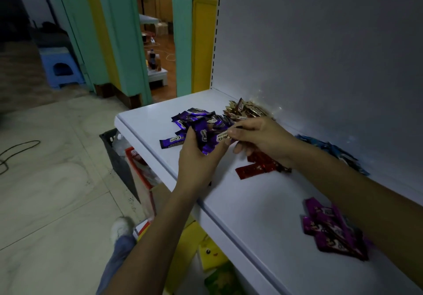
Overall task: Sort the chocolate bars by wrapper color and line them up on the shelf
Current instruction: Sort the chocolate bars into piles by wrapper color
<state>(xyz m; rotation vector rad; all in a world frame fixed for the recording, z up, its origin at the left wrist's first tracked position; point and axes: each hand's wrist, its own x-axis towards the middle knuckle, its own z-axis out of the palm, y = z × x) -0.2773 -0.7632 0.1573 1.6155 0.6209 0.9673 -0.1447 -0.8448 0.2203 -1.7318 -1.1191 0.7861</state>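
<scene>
While left hand (196, 157) grips a purple bunch (206, 144) of bars, fingers curled round it from below, right hand (261, 139) pinches the end of the top bar (220, 138) between thumb and forefinger. Hands are close together, just above the white shelf (251, 203), toward its left end.

Readable text:
- script "Choco" on the bunch's front wrapper
- block "CHOCO" on the top bar's pale label
- "Choco" on a loose purple bar (172, 141) lying flat just left of the left hand
- small print under the logos: not legible

Other groups on the shelf:
- purple pile (194, 116) behind the hands, bars overlapping
- gold-brown pile (246, 109) against the back panel, logo only partly legible
- red bars (256, 168) under the right wrist, partly hidden
- blue bars (334, 150) behind the right forearm, mostly hidden
- magenta bars (332, 228) near the front right, print too blurred to read

Cannot tell how many bars are in the bunch. Below the shelf, a dark crate (114, 155) and coloured packaging, cut off by the shelf edge.
</scene>
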